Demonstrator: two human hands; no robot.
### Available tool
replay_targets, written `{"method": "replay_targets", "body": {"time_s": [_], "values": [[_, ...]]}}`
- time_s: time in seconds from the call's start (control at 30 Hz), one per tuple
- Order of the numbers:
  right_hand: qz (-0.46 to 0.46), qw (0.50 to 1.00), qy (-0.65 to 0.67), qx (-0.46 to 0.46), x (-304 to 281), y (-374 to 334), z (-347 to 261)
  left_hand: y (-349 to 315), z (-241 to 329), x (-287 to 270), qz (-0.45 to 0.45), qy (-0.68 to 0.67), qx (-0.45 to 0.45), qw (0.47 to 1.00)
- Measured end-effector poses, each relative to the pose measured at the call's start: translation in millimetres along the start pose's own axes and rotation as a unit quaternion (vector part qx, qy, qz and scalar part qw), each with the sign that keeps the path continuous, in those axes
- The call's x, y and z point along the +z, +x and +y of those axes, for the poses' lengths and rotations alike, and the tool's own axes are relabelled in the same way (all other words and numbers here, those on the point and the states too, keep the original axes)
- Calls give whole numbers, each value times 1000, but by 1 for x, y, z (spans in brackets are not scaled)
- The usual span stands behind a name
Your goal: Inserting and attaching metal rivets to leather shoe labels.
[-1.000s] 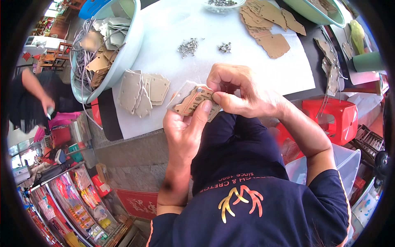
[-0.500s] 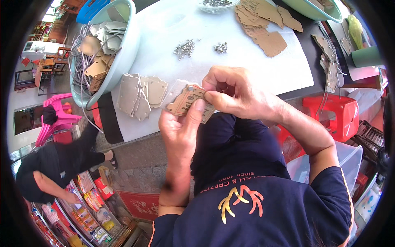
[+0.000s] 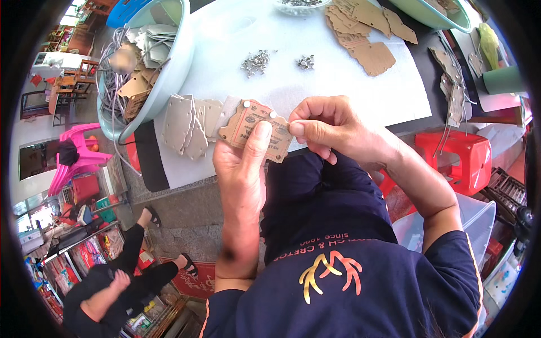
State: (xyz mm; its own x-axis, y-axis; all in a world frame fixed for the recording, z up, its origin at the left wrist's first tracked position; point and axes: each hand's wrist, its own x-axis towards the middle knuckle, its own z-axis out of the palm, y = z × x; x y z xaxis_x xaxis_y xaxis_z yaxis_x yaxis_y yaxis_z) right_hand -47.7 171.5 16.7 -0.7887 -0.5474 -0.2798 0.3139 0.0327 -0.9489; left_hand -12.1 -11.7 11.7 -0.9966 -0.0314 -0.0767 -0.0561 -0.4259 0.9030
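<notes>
A brown printed plaque with scalloped edges is gripped in my left hand, the thumb pressed across its face. Two small silver studs show along its upper edge, and a pale grey piece sticks out behind its left side. At the plaque's right edge, the thumb and forefinger of my right hand are pinched together; what lies between them is hidden. Just left of the plaque, grey plates lie in a fanned pile on the white table covering.
Beyond my hands lie two heaps of small metal fasteners. Brown plates are piled at the far right. A pale blue basin holds cords and plates at left. A red stool stands right; another person is at lower left.
The plaque has turned to face up more fully, and its studs show more plainly. My right fingers have shifted slightly right along its edge. The other person at lower left has changed position.
</notes>
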Motion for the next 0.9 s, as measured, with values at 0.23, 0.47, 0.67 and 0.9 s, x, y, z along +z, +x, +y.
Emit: {"method": "replay_targets", "body": {"time_s": [0.23,0.47,0.67,0.9], "values": [[13,998,66,-8,6,0,3,-8,7,1,-53,53,-22,997],[3,995,88,-56,10,1,8,-12,9,-2,-29,81,-43,995],[-3,991,111,-68,12,-1,13,-17,16,6,1,117,-39,992],[62,985,113,-114,21,-10,15,-21,11,12,7,100,-29,995]]}}
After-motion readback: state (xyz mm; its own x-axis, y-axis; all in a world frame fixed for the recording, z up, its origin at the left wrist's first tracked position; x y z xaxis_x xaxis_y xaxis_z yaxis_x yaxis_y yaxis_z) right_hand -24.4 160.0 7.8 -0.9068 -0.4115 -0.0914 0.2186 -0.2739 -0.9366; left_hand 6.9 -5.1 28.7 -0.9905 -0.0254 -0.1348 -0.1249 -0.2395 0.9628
